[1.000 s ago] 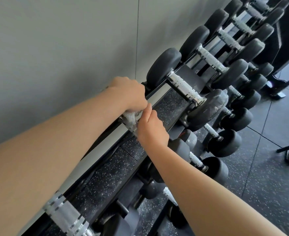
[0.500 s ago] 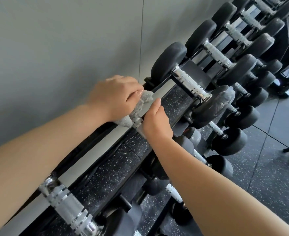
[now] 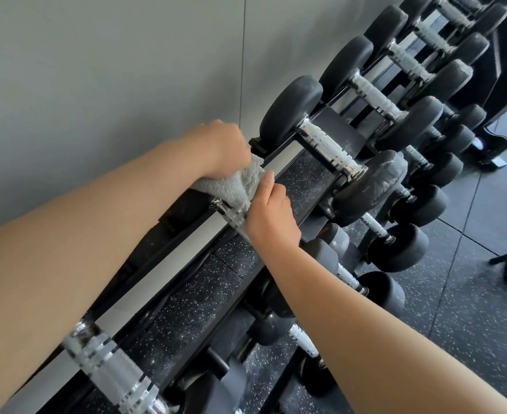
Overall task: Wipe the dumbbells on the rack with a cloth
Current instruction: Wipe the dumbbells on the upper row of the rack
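A: As the left hand (image 3: 222, 147) clamps down on the grey cloth (image 3: 234, 186), fingers curled over it, the cloth sits bunched on the handle of a dumbbell (image 3: 231, 218) on the top tier of the rack (image 3: 168, 259), close to the back rail.

B: And the right hand (image 3: 271, 213)?

A: Closed around the same handle, just in front of the cloth, thumb stretched up and touching the fabric.

B: The heads of that one?

A: Mostly hidden by the two arms. The next dumbbell (image 3: 327, 147) lies across the tier, chrome handle bare, black heads at the back and front edges.

B: More beyond it?

A: A whole row toward the far end, and smaller ones on the lower tiers above the speckled floor (image 3: 470, 309).
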### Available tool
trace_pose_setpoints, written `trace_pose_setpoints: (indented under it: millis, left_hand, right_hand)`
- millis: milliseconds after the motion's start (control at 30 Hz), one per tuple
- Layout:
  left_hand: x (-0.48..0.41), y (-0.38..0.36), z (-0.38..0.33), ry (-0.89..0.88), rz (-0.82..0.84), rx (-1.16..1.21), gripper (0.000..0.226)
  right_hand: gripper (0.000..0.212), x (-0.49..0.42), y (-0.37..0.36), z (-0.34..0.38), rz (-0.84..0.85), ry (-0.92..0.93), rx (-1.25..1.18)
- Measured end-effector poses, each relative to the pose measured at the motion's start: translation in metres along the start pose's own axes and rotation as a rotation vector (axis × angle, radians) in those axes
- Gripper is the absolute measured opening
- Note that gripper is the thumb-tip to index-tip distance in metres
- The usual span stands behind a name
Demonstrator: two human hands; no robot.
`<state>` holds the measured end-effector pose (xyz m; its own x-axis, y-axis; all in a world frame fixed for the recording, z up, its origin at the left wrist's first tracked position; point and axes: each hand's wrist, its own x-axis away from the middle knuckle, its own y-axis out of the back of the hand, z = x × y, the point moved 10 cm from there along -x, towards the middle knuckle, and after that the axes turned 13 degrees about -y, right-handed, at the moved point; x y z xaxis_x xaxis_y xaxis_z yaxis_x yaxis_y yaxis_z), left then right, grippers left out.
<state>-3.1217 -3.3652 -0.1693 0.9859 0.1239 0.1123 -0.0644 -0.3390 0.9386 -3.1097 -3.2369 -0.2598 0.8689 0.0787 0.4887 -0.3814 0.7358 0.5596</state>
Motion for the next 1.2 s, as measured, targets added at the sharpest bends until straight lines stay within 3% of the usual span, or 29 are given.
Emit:
trace_pose_setpoints:
  millis: [100,200,300,433,567,733,867,1033,1100,1200]
  left_hand:
    - [-0.004,-0.008,0.011,0.033,0.072,0.081,0.030]
    - [0.003,-0.004,0.009,-0.038,0.028,0.109,0.030]
    - [0.023,0.005,0.004,-0.182,-0.139,0.169,0.041]
    - [0.066,0.014,0.002,-0.454,-0.482,0.162,0.043]
    - [0.082,0.015,-0.001,-0.503,-0.578,0.015,0.040]
    - [0.054,0.019,-0.017,-0.366,-0.401,-0.137,0.049]
    - [0.023,0.011,-0.014,-0.120,-0.177,-0.277,0.036]
    - [0.002,-0.001,0.001,0.019,0.032,-0.165,0.023]
    - [0.001,-0.002,0.005,0.026,0.042,-0.104,0.024]
    - [0.015,0.004,0.004,-0.052,-0.077,-0.016,0.037]
  right_hand:
    - [0.054,-0.003,0.000,0.001,-0.021,0.022,0.042]
    - [0.051,-0.003,-0.003,0.000,-0.024,0.026,0.078]
    - [0.058,-0.002,-0.002,-0.001,-0.021,0.004,0.018]
    - [0.056,-0.004,-0.003,0.000,-0.006,0.014,0.035]
    - [0.060,-0.005,-0.002,0.000,-0.019,0.008,0.002]
    - [0.055,-0.006,-0.004,0.002,-0.027,0.047,0.044]
    - [0.056,-0.006,-0.001,0.002,-0.055,0.051,0.032]
    - [0.064,0.004,0.005,0.004,-0.078,0.038,-0.019]
    - [0.064,0.005,0.005,0.004,-0.090,0.044,-0.023]
    - [0.064,0.007,0.006,0.003,-0.104,0.043,-0.024]
